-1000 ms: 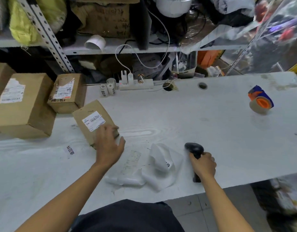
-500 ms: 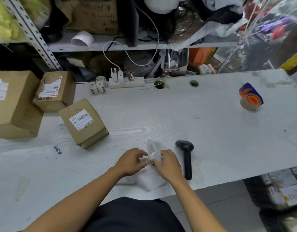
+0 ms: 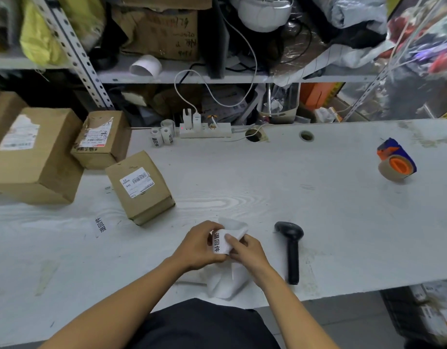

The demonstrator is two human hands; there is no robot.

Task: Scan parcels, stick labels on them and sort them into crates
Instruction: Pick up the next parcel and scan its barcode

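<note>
Label (image 3: 219,241), white w/ black printed characters, sits between both hands just above the near edge of the table (image 3: 318,197). I see my left hand (image 3: 199,245) curled round its left side, fingers pinching it; right hand (image 3: 245,250) pinches the right edge, thumb on the label face. Hands are close together, both clamped on the label. Under them lies a crumpled white backing sheet (image 3: 225,280), running down toward the table edge.

Scanner (image 3: 291,248), black, lies flat on the table just right of my right hand, head away from me, handle toward me; nobody's touching it.

Small parcel (image 3: 139,187), brown cardboard w/ a white barcode sticker on top, sits tilted to the upper left of the hands, well apart from them. Behind it a second parcel (image 3: 101,139), and at far left a big parcel (image 3: 33,154); the second and the big one look to be touching.

Another printed label (image 3: 100,224) is stuck flat on the table left of the hands. Label rolls (image 3: 163,134) stand at the back beside a white power strip (image 3: 204,129). Tape dispenser (image 3: 396,162), orange & blue, sits far right.
</note>
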